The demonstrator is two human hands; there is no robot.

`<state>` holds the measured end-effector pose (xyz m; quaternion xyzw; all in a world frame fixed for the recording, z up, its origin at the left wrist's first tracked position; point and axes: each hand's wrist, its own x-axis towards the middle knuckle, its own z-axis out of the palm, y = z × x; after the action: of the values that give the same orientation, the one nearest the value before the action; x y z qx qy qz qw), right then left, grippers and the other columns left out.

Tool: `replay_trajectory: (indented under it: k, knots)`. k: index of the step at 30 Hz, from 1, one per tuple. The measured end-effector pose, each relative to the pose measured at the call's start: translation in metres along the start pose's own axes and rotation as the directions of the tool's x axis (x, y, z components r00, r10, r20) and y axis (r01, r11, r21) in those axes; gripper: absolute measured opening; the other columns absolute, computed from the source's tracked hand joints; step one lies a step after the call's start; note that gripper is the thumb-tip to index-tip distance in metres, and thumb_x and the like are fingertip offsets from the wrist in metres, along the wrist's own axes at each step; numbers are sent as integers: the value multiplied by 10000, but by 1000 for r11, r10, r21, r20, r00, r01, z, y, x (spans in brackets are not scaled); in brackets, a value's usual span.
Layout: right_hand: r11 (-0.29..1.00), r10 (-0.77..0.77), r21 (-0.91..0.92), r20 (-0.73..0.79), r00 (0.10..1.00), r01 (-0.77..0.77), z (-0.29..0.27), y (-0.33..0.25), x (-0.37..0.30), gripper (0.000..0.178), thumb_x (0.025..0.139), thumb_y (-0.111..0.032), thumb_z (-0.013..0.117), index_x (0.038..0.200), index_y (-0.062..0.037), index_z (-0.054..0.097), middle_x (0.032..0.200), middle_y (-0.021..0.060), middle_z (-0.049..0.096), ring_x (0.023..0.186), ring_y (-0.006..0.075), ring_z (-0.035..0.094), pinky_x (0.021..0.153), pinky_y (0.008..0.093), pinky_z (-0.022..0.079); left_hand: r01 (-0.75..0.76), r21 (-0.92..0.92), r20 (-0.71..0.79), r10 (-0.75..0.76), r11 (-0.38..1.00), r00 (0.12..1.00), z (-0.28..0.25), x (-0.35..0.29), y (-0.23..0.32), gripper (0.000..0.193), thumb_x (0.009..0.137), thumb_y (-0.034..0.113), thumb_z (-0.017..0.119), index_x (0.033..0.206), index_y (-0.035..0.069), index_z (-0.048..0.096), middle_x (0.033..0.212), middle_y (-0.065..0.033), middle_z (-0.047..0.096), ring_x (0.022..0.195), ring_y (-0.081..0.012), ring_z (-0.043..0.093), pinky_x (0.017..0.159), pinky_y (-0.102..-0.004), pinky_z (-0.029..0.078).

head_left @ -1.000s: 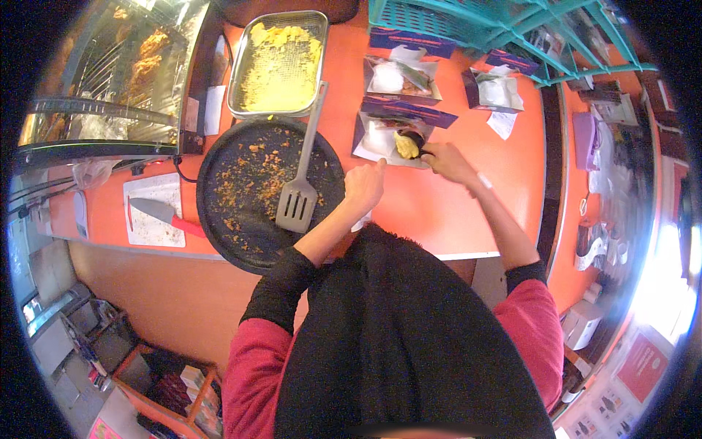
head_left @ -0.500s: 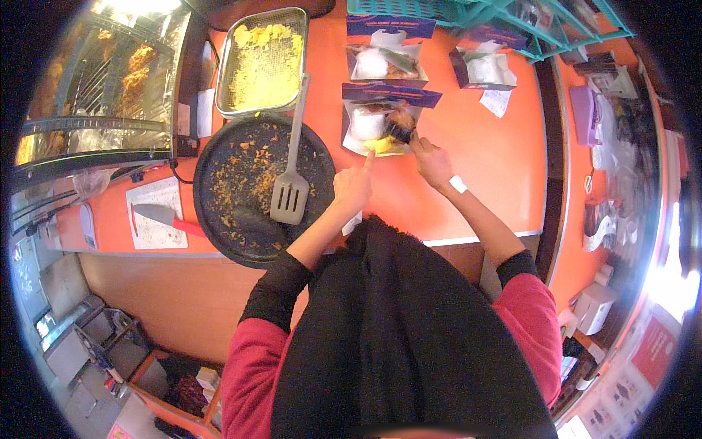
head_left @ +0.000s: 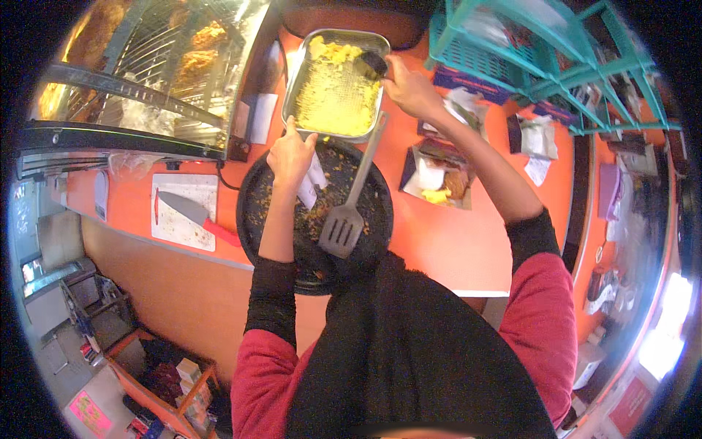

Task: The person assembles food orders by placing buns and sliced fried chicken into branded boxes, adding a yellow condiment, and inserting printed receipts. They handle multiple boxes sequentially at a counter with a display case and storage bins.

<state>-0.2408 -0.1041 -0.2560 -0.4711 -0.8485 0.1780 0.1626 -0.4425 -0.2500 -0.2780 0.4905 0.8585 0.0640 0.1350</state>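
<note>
My right hand (head_left: 409,86) grips a black scoop-like utensil (head_left: 371,66) at the upper right of a metal tray (head_left: 382,44). The utensil's head meets the crumbled yellow food, which looks like scrambled egg (head_left: 329,88). At the tray's near left corner, my left hand (head_left: 291,155) has its index finger and thumb against the rim. A white paper slip (head_left: 313,181) hangs from its curled fingers, over the dark round pan (head_left: 256,197). An open food box (head_left: 439,175) holding rice, browned food and some yellow egg stands right of the pan.
A grey slotted turner (head_left: 341,230) lies across the pan. Left of it, a red-handled knife (head_left: 186,208) rests on a white board (head_left: 164,227). More boxes (head_left: 537,135) and teal crates (head_left: 512,51) stand at the back right. A glass display case (head_left: 146,80) fills the upper left.
Both hands have left the near food box and moved left and away to the tray. My right hand brought the black utensil to the egg. The view has shifted.
</note>
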Motion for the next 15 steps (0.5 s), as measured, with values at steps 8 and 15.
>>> replay_trajectory:
  k: [8, 15]
  knots:
    - [569, -629, -643, 61, 775, 513, 136, 37, 159, 402, 813, -99, 443, 1205, -187, 428, 702, 100, 515, 557, 219, 569, 463, 341, 467, 25, 2, 76, -25, 1000, 997, 24, 70, -34, 568, 716, 391, 677, 1097, 13, 490, 890, -207, 632, 865, -349, 616, 741, -446, 478]
    - [568, -482, -651, 232, 845, 503, 126, 53, 154, 410, 786, -107, 478, 1187, -25, 456, 682, 128, 561, 569, 247, 595, 467, 353, 475, 94, -7, 137, -92, 996, 986, 23, 73, -34, 540, 712, 414, 677, 1040, 22, 503, 883, -210, 632, 861, -340, 620, 735, -444, 479]
